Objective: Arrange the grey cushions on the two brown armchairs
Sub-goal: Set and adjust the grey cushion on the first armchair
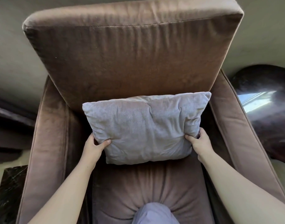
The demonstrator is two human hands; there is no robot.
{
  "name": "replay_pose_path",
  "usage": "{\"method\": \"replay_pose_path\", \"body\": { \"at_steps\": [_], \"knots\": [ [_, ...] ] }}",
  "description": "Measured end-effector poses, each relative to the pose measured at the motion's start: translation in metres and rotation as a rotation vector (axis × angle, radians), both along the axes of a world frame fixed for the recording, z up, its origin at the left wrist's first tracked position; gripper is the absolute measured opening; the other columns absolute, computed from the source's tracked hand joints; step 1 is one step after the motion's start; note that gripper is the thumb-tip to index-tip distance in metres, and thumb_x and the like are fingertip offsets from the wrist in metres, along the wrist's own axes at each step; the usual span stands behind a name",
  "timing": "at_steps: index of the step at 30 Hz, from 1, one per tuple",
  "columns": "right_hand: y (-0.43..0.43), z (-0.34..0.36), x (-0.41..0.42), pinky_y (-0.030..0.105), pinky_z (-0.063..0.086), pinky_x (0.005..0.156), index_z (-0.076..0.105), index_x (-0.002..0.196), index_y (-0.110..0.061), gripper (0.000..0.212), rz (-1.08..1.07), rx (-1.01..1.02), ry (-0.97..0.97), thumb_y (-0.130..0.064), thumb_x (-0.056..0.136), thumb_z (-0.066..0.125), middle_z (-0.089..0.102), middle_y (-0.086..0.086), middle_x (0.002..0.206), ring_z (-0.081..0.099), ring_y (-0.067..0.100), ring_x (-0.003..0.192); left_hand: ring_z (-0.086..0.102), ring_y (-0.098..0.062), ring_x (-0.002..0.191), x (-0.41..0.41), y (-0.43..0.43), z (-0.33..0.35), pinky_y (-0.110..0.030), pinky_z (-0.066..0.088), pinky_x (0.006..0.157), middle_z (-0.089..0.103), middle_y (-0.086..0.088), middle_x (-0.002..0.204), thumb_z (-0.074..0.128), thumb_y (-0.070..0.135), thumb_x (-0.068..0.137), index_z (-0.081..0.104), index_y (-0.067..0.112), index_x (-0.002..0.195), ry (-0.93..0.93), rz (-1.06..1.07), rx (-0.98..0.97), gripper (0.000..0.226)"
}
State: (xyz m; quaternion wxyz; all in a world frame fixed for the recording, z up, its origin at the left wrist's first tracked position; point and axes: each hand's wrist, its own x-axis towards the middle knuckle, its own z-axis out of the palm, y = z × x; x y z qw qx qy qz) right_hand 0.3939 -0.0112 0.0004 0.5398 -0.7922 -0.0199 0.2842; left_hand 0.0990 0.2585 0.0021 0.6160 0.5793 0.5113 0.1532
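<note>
While you lean over the brown armchair (130, 65), both of your bare hands pinch the grey cushion (143, 126) by its 2 lower side edges. Your left hand (94, 147) has its thumb pressed into the front face near the lower left corner, with the fingers wrapped out of sight behind the edge. Your right hand (199, 141) does the same on the lower right side, thumb on the front and fingers curled round the back, so the soft fabric bunches into creases at each grip.

The cushion is a plump rectangle of pale grey, short-napped cloth with a faint sheen and a dimple near its top centre. It stands nearly upright over the seat, its top edge against the foot of the backrest; you cannot tell whether its lower edge touches the seat.

The armchair is covered in brown velvety fabric, with a thick, square-edged back cushion showing vertical ripples under a stitched seam, and 2 piped, padded armrests. The seat cushion (154, 183) puckers into radiating folds around your knee (154, 214), clad in pale grey-lilac cloth, which presses into its front. A dark glossy rounded surface (267, 113) lies beside the right armrest, and a dark marbled block (9, 191) sits low on the left.
</note>
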Motion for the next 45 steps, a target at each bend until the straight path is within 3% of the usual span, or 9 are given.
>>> {"method": "replay_pose_path", "body": {
  "at_steps": [5, 11, 18, 20, 23, 28, 35, 41, 45],
  "knots": [
    [0.003, 0.000, 0.019, 0.020, 0.045, 0.071, 0.056, 0.119, -0.019, 0.044, 0.063, -0.083, 0.048, -0.008, 0.081, 0.076, 0.066, -0.001, 0.106, 0.062, 0.011, 0.095, 0.063, -0.015, 0.112, 0.003, 0.023, 0.004, -0.035, 0.051, 0.086, 0.068, 0.007, 0.115, 0.080, 0.016, 0.082, 0.061, 0.033, 0.110, 0.055, -0.059, -0.004, 0.038],
    [0.021, 0.034, 0.062, 0.030, 0.039, 0.095, 0.038, 0.148, -0.011, 0.066, 0.035, -0.071, -0.021, -0.017, 0.089, 0.068, 0.051, 0.007, 0.142, 0.049, 0.017, 0.127, 0.065, -0.011, 0.111, 0.016, 0.059, 0.037, -0.033, 0.052, 0.089, 0.065, 0.005, 0.125, 0.079, 0.022, 0.084, 0.052, 0.025, 0.134, -0.053, -0.014, 0.078, 0.057],
    [0.058, 0.070, 0.090, 0.024, 0.051, 0.080, 0.054, 0.129, -0.014, 0.035, 0.025, 0.107, -0.070, -0.021, 0.095, 0.061, 0.067, 0.003, 0.120, 0.064, 0.016, 0.109, 0.062, -0.024, 0.120, 0.041, 0.087, 0.060, -0.039, 0.047, 0.105, 0.067, -0.012, 0.125, 0.068, 0.012, 0.093, 0.061, 0.009, 0.127, -0.167, 0.051, 0.174, 0.034],
    [0.064, 0.073, 0.091, 0.020, 0.051, 0.063, 0.057, 0.125, -0.015, 0.031, -0.016, 0.126, -0.048, -0.022, 0.095, 0.061, 0.069, 0.001, 0.110, 0.066, 0.015, 0.094, 0.064, -0.027, 0.112, 0.044, 0.086, 0.059, -0.037, 0.049, 0.101, 0.070, -0.012, 0.112, 0.064, 0.008, 0.095, 0.066, 0.006, 0.114, -0.207, 0.063, 0.167, 0.020],
    [0.068, 0.074, 0.092, 0.021, 0.051, 0.058, 0.066, 0.094, -0.017, 0.003, -0.035, 0.168, -0.032, -0.019, 0.093, 0.063, 0.070, -0.002, 0.083, 0.066, 0.011, 0.074, 0.064, -0.024, 0.099, 0.044, 0.082, 0.058, -0.037, 0.051, 0.094, 0.070, -0.009, 0.097, 0.061, 0.007, 0.096, 0.067, 0.011, 0.096, -0.240, 0.107, 0.155, 0.007],
    [0.061, 0.071, 0.099, 0.032, 0.040, 0.062, 0.050, 0.068, -0.018, 0.028, -0.180, 0.180, 0.009, -0.013, 0.094, 0.062, 0.049, 0.003, 0.069, 0.048, 0.015, 0.065, 0.063, -0.011, 0.082, 0.041, 0.082, 0.059, -0.025, 0.051, 0.080, 0.069, -0.001, 0.084, 0.059, 0.007, 0.097, 0.064, 0.016, 0.084, -0.286, 0.185, 0.194, 0.016],
    [0.050, 0.073, 0.101, 0.034, 0.041, 0.066, 0.050, 0.069, -0.018, 0.029, -0.209, 0.224, 0.053, -0.011, 0.095, 0.059, 0.050, 0.002, 0.072, 0.048, 0.014, 0.067, 0.062, -0.011, 0.078, 0.039, 0.088, 0.063, -0.026, 0.049, 0.077, 0.070, 0.001, 0.080, 0.061, 0.011, 0.094, 0.067, 0.022, 0.080, -0.310, 0.187, 0.209, 0.019],
    [0.049, 0.074, 0.100, 0.042, 0.048, 0.087, 0.062, 0.081, -0.016, 0.015, -0.044, 0.124, -0.006, -0.008, 0.094, 0.061, 0.063, 0.006, 0.085, 0.059, 0.022, 0.089, 0.068, -0.005, 0.075, 0.034, 0.091, 0.058, -0.020, 0.055, 0.073, 0.076, 0.008, 0.075, 0.061, 0.005, 0.096, 0.065, 0.018, 0.085, -0.242, 0.136, 0.147, 0.017],
    [0.054, 0.089, 0.110, 0.025, 0.049, 0.076, 0.066, 0.083, -0.020, 0.015, 0.094, 0.017, -0.190, -0.006, 0.088, 0.067, 0.067, 0.001, 0.084, 0.061, 0.014, 0.082, 0.065, -0.012, 0.082, 0.038, 0.106, 0.073, -0.022, 0.053, 0.076, 0.074, 0.001, 0.083, 0.069, 0.005, 0.090, 0.070, 0.023, 0.090, -0.139, 0.009, 0.231, 0.018]
  ]
}}
